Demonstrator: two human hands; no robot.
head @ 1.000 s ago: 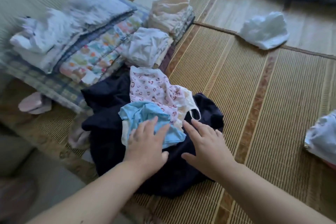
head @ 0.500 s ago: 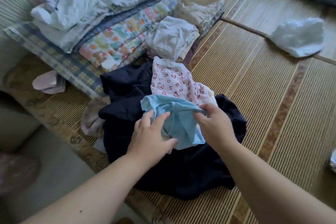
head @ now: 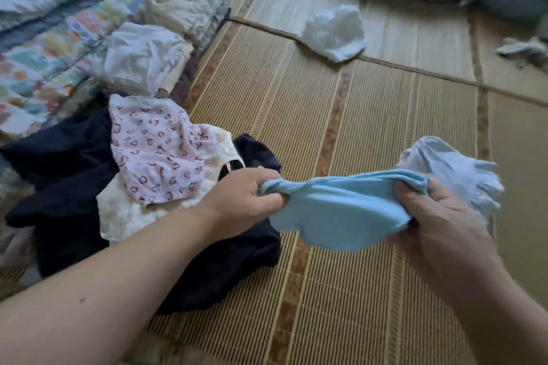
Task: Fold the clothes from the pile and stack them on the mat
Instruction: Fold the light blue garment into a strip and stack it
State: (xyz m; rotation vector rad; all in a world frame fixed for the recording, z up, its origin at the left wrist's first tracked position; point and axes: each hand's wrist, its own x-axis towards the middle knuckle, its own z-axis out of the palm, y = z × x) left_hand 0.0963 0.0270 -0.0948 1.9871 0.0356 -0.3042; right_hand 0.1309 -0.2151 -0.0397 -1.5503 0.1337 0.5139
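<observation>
- We judge the step in hand to be the opening-out of one piece; the light blue garment (head: 341,207) is off the pile (head: 68,175) and hangs stretched between both hands, at about four o'clock from the middle of the view, over the mat (head: 370,115)
- Our left hand (head: 246,195) has its fingers curled tight round one bunched end of the garment, just beside the dark cloth of the pile; our right hand (head: 436,216) pinches the other end, thumb on top, with paler fabric spilling past it at three o'clock, too blurred to tell which part it is
- The pile lies at nine o'clock, with a heart-print garment (head: 151,151) on top; so we reckon the task is well short of done
- Folded stacks (head: 142,59) sit at ten to eleven o'clock; a crumpled white cloth (head: 333,31) lies apart at one o'clock
- The next move, as we judge it, calls for laying the blue piece flat on the bare mat at five o'clock, smoothing it, then folding it; the left end is twisted, so it wants untwisting first
- After that it would go onto the stacks at ten o'clock
</observation>
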